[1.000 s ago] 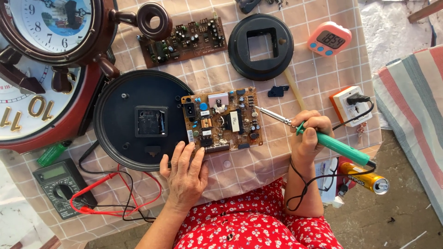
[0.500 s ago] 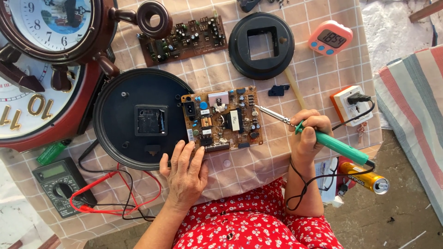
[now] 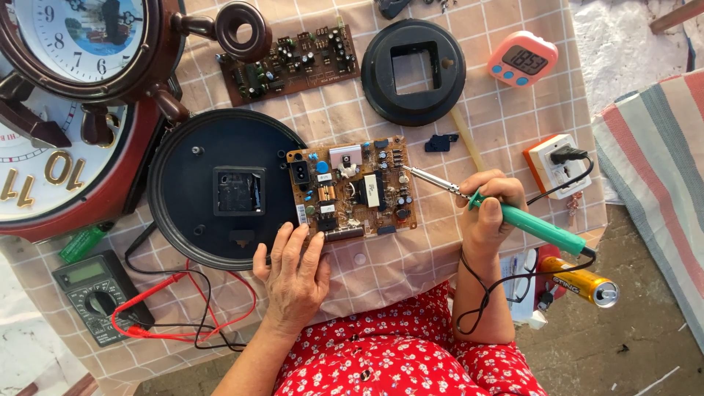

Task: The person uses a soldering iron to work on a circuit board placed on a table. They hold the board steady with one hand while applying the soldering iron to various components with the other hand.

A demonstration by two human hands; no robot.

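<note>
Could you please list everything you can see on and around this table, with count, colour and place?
circuit boards: 2, brown, one centre, one top
clock backs: 2, black, large left of centre, small top
wall clocks: 2, dark red-brown, far left
multimeter: 1, dark, lower left
timer: 1, pink, top right
socket: 1, white-orange, right
can: 1, yellow, lower right
soldering iron: 1, green, right hand
left hand: by board edge
</note>
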